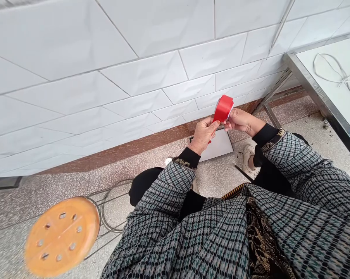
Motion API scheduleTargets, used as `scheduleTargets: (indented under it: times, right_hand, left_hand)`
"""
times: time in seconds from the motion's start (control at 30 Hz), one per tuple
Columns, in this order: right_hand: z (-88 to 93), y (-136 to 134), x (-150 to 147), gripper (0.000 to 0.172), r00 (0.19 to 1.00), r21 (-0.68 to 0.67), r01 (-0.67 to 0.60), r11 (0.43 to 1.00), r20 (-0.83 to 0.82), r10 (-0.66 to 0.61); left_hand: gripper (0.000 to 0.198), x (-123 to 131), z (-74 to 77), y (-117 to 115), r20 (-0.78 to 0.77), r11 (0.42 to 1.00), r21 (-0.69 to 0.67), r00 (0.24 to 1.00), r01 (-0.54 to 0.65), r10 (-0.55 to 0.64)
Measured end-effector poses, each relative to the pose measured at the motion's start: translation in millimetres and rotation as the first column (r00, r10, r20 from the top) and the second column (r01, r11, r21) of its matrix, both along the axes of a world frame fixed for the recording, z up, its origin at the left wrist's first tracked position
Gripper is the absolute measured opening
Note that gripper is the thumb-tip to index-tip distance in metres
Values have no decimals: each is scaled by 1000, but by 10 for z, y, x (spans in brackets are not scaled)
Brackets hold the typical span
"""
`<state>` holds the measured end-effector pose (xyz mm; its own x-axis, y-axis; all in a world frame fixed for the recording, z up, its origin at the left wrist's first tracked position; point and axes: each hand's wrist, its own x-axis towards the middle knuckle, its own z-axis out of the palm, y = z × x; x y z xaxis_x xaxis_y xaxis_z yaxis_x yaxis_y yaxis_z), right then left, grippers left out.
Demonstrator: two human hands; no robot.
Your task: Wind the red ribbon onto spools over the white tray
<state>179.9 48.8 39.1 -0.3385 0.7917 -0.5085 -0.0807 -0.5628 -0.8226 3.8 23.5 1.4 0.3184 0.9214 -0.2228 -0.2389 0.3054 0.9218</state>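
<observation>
A grey checked jacket (221, 240) fills the bottom of the view, its two sleeves reaching forward from a seated person. At far left, a round orange stool (61, 236) stands on the speckled floor (76, 186), in front of a white tiled wall (105, 77). Near the centre, the left hand (203, 134) has its fingers (214, 126) pinched together at the lower edge of a roll of red tape (223, 107), held in the air above the knees. The right hand (242, 121) grips the roll from the other side, fingers closed on it. The roll looks thick and nearly full. Only a short red end seems drawn off, below the left hand, and no tape shows on anything else. Beneath the hands, a white board (219, 146) lies flat on the floor. At right, a steel tabletop (334, 104) carries loose wire (327, 68).
</observation>
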Motion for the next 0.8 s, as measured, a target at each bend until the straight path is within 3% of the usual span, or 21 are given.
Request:
scheduleTargets:
  times: [0.1,0.27,0.43,0.53,0.7,0.8]
  right_hand:
    - [1,-11,-42,38,996,-80,62,995,-58,-67]
    - [-15,-21,-44,35,992,-129,28,991,-121,-43]
    - [-101,-11,-12,41,964,-88,-192,977,-206,171]
    - [-133,-20,-20,45,938,-90,-292,952,-219,267]
    - [-114,-49,-6,50,937,-64,-345,937,-80,339]
    - [-73,-21,64,49,924,83,-367,927,145,353]
  left_hand:
    - [57,15,-19,-10,43,1000,8,999,16,-16]
    - [56,0,3,13,115,1000,-9,993,-15,16]
    - [93,-115,23,97,127,984,-23,977,177,-173]
    - [98,-197,9,159,100,964,21,959,266,-266]
    - [88,-227,-33,178,145,958,60,947,282,-288]
    - [75,-202,-71,156,200,956,61,934,288,-295]
